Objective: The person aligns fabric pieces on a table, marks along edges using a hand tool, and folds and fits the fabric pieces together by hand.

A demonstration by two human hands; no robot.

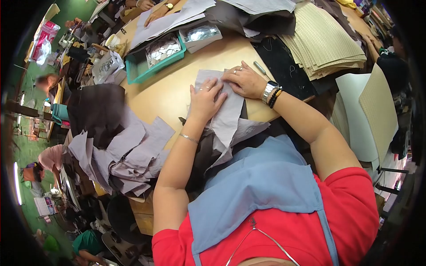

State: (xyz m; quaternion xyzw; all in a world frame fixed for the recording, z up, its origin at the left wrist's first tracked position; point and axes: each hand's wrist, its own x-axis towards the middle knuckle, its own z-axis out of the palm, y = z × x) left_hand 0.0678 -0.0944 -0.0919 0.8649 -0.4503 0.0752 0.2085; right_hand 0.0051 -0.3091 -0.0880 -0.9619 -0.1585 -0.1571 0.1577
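Note:
A pale grey, creased sheet (226, 117), cloth or thin leather, lies on the table before me and hangs over its near edge. My left hand (207, 98) rests on it, palm down with the fingers spread. Close by on the right, my right hand (246, 81) presses its fingertips onto the sheet's upper part, fingers apart. The thumbs' undersides are hidden. A small pen-like tool (259, 67) lies just beyond my right hand. To the left, a loose heap of similar grey pieces (128, 148) spills over the table edge, with a dark brown piece (96, 113) behind it.
A teal tray (133, 76) with small white pieces and a white box (199, 39) of shiny items stand ahead. Embossed cream sheets (326, 44) are stacked at the right beside a black mat (284, 66). Another person's hand (156, 15) is across the table (159, 99).

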